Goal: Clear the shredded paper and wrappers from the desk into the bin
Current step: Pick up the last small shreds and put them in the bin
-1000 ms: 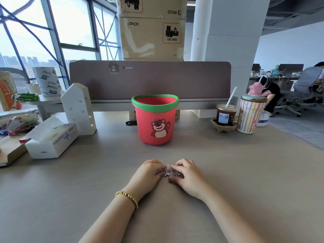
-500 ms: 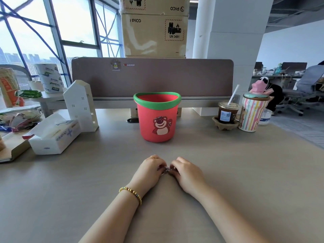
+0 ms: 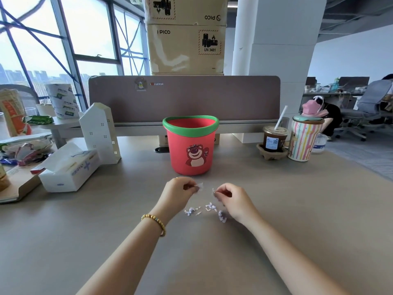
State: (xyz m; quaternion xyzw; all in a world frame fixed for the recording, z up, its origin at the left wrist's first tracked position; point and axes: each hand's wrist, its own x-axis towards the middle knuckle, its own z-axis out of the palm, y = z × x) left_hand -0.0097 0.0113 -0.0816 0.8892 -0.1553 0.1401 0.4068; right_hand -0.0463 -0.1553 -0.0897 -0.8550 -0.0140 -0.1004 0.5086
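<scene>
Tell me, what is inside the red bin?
Only the upper inner wall of the red bin shows, bare and red. The front wall hides the bottom, so any contents cannot be seen.

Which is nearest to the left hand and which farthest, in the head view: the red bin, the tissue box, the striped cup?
From the left hand:
1. Red bin, just beyond it, slightly right.
2. Tissue box, off to the left.
3. Striped cup, far right, at the back.

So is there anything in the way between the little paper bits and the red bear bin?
Nothing visible. The paper scraps lie on bare desk just in front of the red bin, under the left hand and right hand. The iced coffee and tissue box sit off to the sides.
</scene>
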